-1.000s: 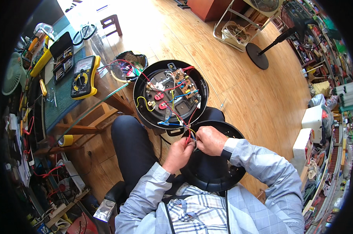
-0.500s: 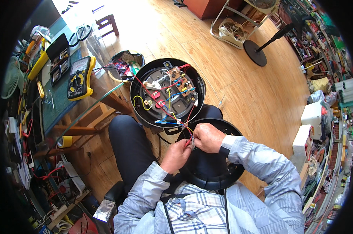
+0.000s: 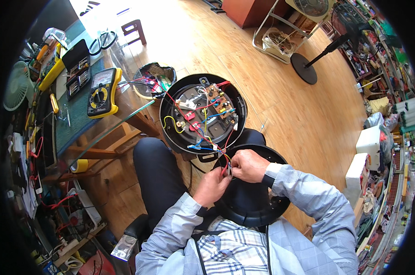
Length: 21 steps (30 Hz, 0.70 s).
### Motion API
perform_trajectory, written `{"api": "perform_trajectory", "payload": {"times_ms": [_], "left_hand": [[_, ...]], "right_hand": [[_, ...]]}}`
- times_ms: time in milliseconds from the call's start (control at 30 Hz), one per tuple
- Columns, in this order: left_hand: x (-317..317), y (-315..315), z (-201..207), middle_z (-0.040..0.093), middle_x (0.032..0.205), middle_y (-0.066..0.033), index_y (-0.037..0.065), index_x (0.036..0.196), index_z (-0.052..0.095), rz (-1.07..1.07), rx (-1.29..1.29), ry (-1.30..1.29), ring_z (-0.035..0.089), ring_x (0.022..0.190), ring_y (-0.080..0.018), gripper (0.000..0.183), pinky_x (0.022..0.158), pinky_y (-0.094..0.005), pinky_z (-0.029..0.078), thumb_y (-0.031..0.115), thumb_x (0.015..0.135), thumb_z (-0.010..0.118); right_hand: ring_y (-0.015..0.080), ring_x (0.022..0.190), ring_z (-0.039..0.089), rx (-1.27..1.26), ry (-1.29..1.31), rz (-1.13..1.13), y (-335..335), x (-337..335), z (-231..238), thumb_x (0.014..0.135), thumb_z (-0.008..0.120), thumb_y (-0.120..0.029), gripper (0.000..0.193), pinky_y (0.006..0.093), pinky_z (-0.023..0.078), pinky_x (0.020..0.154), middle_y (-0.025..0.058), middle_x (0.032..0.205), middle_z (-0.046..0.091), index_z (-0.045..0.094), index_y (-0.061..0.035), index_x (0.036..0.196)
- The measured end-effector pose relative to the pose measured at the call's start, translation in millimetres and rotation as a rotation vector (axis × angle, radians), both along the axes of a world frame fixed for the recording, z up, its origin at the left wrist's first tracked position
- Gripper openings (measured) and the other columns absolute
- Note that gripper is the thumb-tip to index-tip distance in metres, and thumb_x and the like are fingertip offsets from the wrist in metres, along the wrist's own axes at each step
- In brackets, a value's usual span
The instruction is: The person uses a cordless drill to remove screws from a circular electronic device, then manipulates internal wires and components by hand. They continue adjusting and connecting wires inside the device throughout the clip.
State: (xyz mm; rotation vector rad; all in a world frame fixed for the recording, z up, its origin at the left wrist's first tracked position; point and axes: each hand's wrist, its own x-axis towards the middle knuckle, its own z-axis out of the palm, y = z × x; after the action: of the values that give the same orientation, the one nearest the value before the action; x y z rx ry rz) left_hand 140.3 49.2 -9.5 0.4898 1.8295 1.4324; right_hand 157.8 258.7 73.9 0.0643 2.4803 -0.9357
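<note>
- head cam's a wide fisheye on the wearer's head, left of a pair, looking steeply down
- bare left hand [image 3: 210,187] and bare right hand [image 3: 250,166] sit pretty close, around mid-frame
- brown wood-plank floor [image 3: 303,133] runs farther off toward the top
- straight edges bow near the rim

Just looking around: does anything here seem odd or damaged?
The round black appliance lies open, its circuit board bare, and coloured wires run over its rim to the left hand and right hand. That looks odd because such parts usually sit enclosed. I see no clear spill or damage.
</note>
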Motion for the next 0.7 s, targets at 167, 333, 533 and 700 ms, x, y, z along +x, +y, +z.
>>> {"api": "perform_trajectory", "payload": {"times_ms": [167, 333, 533, 700], "left_hand": [[0.8, -3.3, -9.7, 0.071, 0.080, -0.0229, -0.001, 0.102, 0.072, 0.035, 0.006, -0.025, 0.072, 0.075, -0.0408, 0.025, 0.071, -0.0484, 0.056, 0.024, 0.101, 0.076], [2.0, -1.8, -9.2, 0.075, 0.077, -0.0110, -0.002, 0.098, 0.072, 0.066, -0.039, 0.057, 0.071, 0.070, -0.0173, 0.021, 0.066, -0.0374, 0.056, 0.018, 0.103, 0.076], [3.9, -0.3, -11.6, 0.073, 0.074, -0.0091, 0.000, 0.099, 0.073, 0.115, -0.035, 0.028, 0.068, 0.066, -0.0169, 0.027, 0.063, -0.0368, 0.054, 0.024, 0.101, 0.084], [2.8, -2.0, -13.3, 0.069, 0.073, 0.0033, 0.000, 0.099, 0.074, 0.146, 0.047, -0.135, 0.060, 0.067, -0.0037, 0.028, 0.061, -0.0254, 0.047, 0.024, 0.102, 0.088]], "right_hand": [[0.0451, 0.085, 0.078, 0.009, -0.027, 0.011, 2.7, -0.2, -2.1, 0.085, 0.072, -0.012, 0.021, 0.0503, 0.061, 0.078, 0.0296, 0.085, 0.074, 0.081, 0.0044, 0.094], [0.0427, 0.082, 0.077, -0.078, -0.004, -0.021, 3.1, 2.5, -3.5, 0.085, 0.073, -0.013, 0.021, 0.0489, 0.061, 0.077, 0.0277, 0.083, 0.074, 0.081, 0.0029, 0.095], [0.0392, 0.084, 0.078, -0.121, -0.037, 0.002, 1.2, -0.5, 0.1, 0.087, 0.079, -0.020, 0.023, 0.0477, 0.060, 0.078, 0.0246, 0.083, 0.075, 0.081, 0.0020, 0.095], [0.0396, 0.086, 0.078, -0.099, -0.138, -0.006, 0.8, -0.6, 5.5, 0.088, 0.081, -0.021, 0.024, 0.0485, 0.060, 0.079, 0.0235, 0.085, 0.076, 0.080, 0.0019, 0.094]]}}
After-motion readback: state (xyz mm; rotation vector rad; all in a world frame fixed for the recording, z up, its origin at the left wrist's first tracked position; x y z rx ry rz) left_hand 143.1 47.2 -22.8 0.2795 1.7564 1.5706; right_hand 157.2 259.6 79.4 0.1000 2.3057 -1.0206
